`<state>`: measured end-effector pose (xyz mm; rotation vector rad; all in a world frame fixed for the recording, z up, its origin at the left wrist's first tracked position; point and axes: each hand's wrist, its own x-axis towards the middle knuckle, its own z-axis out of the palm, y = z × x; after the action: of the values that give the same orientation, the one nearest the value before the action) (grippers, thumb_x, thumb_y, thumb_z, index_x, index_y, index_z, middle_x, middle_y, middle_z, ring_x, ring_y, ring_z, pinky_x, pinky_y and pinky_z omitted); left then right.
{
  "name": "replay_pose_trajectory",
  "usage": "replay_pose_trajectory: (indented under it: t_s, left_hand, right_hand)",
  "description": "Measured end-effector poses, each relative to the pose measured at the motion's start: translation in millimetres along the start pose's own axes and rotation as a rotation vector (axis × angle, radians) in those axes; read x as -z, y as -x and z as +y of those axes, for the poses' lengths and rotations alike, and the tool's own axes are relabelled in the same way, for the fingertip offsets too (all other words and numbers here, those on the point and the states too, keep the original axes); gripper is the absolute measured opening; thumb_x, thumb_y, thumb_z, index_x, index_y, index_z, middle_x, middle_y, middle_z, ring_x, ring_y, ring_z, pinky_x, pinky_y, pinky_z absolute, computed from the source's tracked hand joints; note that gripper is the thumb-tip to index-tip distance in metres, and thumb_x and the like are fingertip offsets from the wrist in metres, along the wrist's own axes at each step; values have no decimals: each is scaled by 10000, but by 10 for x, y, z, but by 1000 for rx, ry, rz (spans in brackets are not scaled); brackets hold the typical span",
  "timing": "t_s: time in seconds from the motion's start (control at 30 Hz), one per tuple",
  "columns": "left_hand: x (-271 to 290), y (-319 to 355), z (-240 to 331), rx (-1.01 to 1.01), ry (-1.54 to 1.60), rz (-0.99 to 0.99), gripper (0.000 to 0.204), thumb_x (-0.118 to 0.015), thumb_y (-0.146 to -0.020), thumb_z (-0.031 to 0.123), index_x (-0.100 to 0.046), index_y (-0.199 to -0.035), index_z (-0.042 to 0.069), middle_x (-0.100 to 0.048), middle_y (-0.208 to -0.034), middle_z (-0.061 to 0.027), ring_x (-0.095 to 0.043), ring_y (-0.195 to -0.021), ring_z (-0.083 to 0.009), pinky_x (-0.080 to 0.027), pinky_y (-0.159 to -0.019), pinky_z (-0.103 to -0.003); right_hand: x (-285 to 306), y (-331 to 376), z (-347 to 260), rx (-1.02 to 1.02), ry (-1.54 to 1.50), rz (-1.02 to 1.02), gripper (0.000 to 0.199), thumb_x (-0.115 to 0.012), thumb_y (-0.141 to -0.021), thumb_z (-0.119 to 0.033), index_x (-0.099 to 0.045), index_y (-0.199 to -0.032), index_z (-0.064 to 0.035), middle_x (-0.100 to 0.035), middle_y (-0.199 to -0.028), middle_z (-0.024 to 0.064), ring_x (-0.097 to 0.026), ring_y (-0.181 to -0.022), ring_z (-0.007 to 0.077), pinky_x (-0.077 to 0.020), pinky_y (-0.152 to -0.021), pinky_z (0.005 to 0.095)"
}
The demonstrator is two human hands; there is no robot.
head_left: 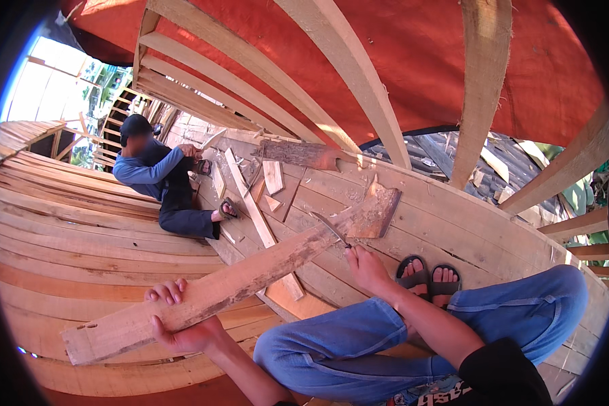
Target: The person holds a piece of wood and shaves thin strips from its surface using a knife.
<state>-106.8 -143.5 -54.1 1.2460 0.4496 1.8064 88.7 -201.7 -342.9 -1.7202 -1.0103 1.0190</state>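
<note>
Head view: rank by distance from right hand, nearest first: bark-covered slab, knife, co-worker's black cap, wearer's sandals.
1. Knife: gripped in the right hand.
2. Wearer's sandals: just right of the hand.
3. Bark-covered slab: ahead and left.
4. Co-worker's black cap: far left.

Rough wooden plank, metal blade, denim trousers

1 long, brown plank slants from lower left up toward the right, dark patches along its edge; 1 slim, curved knife angles across its far end.
</note>
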Motion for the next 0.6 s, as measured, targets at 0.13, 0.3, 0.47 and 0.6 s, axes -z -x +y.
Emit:
replay_pose_trajectory:
  t_s: [0.13, 0.3, 0.47, 0.6]
  left_hand:
    - [3, 3, -23, 5, 51, -33, 324, -580, -815, 271, -431, -1008, 59, -391, -819, -48, -416, -757, -165, -369, -812, -351]
    - [-59, 34, -7, -5, 37, -55, 318, -577, -822, 258, -429, -1011, 50, -384, -828, -48, -411, -762, -165, -368, -814, -351]
    - [-94, 33, -25, 4, 53, -71, 318, -581, -821, 259, -428, -1009, 52, -383, -827, -48, -410, -771, -164, -365, -799, -341]
    - [-113, 54, 1, 1, 57, -83, 310, -580, -820, 250, -427, -1004, 55, -381, -821, -49, -403, -769, -164, -364, -790, -340]
  right_hand:
    - [119, -133, 471, -82, -6, 151, 469, -410, -1003, -383, -585, -932, 46, -636, -826, 300, -609, -827, 498, -472, -762, 551]
    - [-44, -93, 299, -23, -7, 33, 474, -400, -1009, -385, -602, -920, 34, -639, -825, 288, -611, -825, 493, -469, -747, 549]
    - [-13, -265, 656, -189, -41, 124, 475, -402, -1008, -394, -602, -897, 23, -636, -819, 285, -612, -826, 488, -459, -736, 550]
    - [-127, -144, 430, -83, -50, 36, 504, -385, -1008, -414, -610, -896, 22, -635, -817, 285, -617, -832, 476, -458, -742, 546]
